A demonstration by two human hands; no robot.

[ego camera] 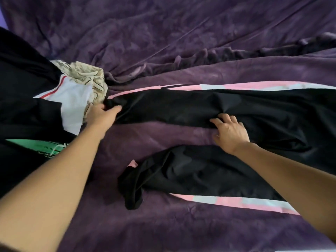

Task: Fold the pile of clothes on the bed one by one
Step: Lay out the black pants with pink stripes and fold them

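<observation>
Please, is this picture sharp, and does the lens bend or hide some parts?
Head view: soft, even light, no glare; the black trousers show few folds, being so dark; the wide lens bends the purple blanket at the edges; the left hand looks slightly blurred.

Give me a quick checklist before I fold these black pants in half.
1. Left hand grips far leg's cuff: ok.
2. Right hand flat on pants: ok.
3. Far leg straight: ok.
4. Near leg flat: not ok, its cuff end is bunched.
5. Legs stacked together: not ok, blanket shows between them.
6. Pile clear of cuff: not ok, it touches.
</observation>
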